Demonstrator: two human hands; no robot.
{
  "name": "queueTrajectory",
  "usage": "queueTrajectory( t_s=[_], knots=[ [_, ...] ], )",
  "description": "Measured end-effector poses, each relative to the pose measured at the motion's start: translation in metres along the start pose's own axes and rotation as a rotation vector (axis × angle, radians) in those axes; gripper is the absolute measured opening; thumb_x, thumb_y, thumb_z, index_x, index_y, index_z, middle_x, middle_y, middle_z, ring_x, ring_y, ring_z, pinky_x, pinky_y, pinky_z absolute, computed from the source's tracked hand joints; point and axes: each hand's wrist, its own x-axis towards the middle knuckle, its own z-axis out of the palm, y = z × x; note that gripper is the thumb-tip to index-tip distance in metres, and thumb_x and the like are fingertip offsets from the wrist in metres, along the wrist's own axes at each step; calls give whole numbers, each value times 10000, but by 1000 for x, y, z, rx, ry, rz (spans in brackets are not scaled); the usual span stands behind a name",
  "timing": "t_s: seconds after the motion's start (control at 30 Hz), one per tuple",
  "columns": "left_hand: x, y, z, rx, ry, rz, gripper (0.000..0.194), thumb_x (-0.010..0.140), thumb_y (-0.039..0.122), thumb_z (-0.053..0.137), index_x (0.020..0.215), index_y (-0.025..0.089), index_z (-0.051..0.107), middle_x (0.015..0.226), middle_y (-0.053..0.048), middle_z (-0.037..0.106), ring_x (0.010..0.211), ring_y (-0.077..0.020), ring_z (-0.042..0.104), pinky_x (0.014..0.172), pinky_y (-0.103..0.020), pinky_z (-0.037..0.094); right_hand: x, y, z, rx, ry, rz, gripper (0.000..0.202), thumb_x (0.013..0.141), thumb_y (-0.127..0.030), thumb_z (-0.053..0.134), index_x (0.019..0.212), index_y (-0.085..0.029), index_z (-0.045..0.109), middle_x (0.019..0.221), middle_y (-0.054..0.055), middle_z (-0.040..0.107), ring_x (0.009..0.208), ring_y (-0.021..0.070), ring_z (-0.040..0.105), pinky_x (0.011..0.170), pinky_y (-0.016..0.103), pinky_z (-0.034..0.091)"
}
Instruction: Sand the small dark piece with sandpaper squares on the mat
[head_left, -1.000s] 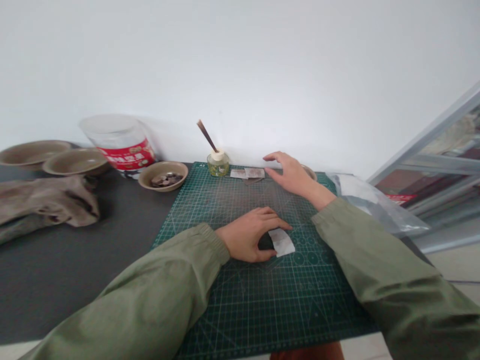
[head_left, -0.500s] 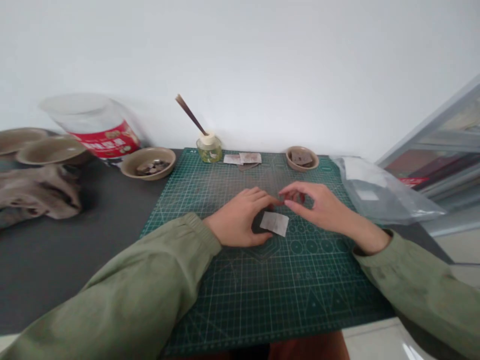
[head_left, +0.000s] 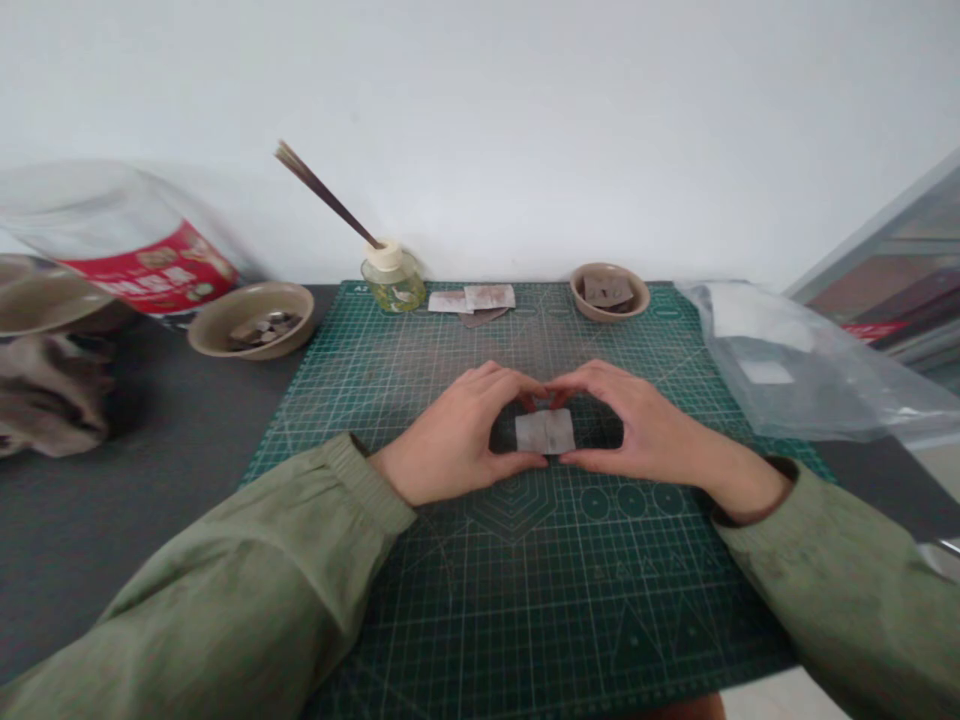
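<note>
A small whitish piece of paper (head_left: 545,431) lies level over the green cutting mat (head_left: 517,590). From the left, my left hand (head_left: 469,430) curves round it, fingertips at its far edge and thumb at its near edge. My right hand (head_left: 637,425) does the same from the right, and the fingertips of both hands almost meet. Both hands grip the paper between thumb and fingers. Two similar papers (head_left: 489,297) lie at the mat's far edge, partly over a brownish flat piece (head_left: 482,319).
A bowl of brownish pieces (head_left: 611,312) stands at the back right, near a clear plastic bag (head_left: 787,400). At the left are a reed diffuser (head_left: 394,278), a bowl with small pieces (head_left: 202,330), a large red-labelled jar (head_left: 161,270) and a crumpled brown cloth (head_left: 52,395).
My right hand has moved down and left onto the paper's right side. The paper now lies straighter between both hands. The camera view has shifted slightly.
</note>
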Motion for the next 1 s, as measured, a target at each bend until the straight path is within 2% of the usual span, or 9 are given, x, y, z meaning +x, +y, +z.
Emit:
queueTrajectory(
  t_s=[0.17, 0.37, 0.43, 0.53, 0.6, 0.67, 0.77, 0.87, 1.0],
  knots=[
    [1, 4, -2, -33, -13, 21, 623, 870, 534, 975, 1314, 230, 661, 1309, -114, 768, 1194, -344, 714, 1081, -531, 540, 0, 3, 4, -27, -9, -8, 622, 919, -354, 911, 1463, -296, 616, 1349, 106, 761, 1237, 359, 727, 1074, 553, 601],
    [2, 23, -16, 102, 52, -51, 429, 1031, 421, 790, 1370, 196, 654, 1329, -154, 756, 1257, -353, 706, 1095, -532, 562, -3, 9, 9, -14, 25, -10, 616, 927, -344, 897, 1480, -306, 629, 1322, 101, 781, 1227, 363, 753, 1058, 562, 627],
    [0, 26, -35, 205, 102, -96, 381, 1063, 371, 735, 1388, 187, 658, 1356, -163, 746, 1280, -343, 706, 1104, -516, 572, -5, 11, 10, -3, 29, 0, 640, 932, -363, 891, 1508, -314, 616, 1347, 101, 779, 1252, 364, 751, 1071, 565, 629],
    [-10, 18, -82, 449, 141, -231, 334, 1087, 344, 673, 1386, 195, 694, 1377, -154, 751, 1258, -335, 726, 1097, -503, 582, -8, 14, 11, -7, 31, 12, 620, 959, -418, 867, 1517, -315, 616, 1409, 112, 759, 1311, 375, 739, 1111, 584, 622],
    [-21, 2, -119, 676, 160, -411, 322, 1095, 350, 630, 1378, 240, 734, 1411, -119, 758, 1251, -326, 739, 1072, -477, 591, -9, 17, 13, -21, 42, 6, 579, 994, -443, 830, 1517, -315, 616, 1429, 118, 751, 1323, 379, 739, 1123, 602, 621],
    [-33, -19, -156, 763, 184, -536, 323, 1085, 313, 594, 1331, 205, 773, 1321, -147, 795, 1153, -350, 767, 1022, -500, 596, -10, 19, 15, -29, 61, 0, 524, 1017, -453, 799, 1497, -322, 632, 1429, 117, 754, 1313, 383, 748, 1114, 614, 631],
    [-51, -54, -197, 818, 134, -674, 346, 1042, 449, 668, 1180, 184, 842, 1122, -159, 843, 1070, -404, 779, 1000, -535, 592, -10, 21, 18, -30, 83, 0, 467, 1025, -462, 782, 1457, -334, 661, 1418, 112, 764, 1300, 392, 759, 1095, 619, 648],
    [-61, -83, -220, 802, 38, -758, 376, 980, 537, 738, 1132, 219, 869, 1056, -120, 868, 1043, -381, 792, 994, -485, 594, -11, 22, 19, -33, 93, -2, 446, 1037, -468, 764, 1450, -339, 655, 1407, 110, 768, 1294, 394, 761, 1093, 635, 647],
    [-69, -106, -235, 739, -130, -803, 252, 826, 437, 880, 1015, 271, 887, 1039, -61, 888, 1019, -336, 813, 1004, -425, 597, -11, 22, 19, -19, 99, -7, 424, 1043, -449, 750, 1442, -339, 660, 1384, 112, 775, 1268, 396, 766, 1076, 648, 646]
  ],
)
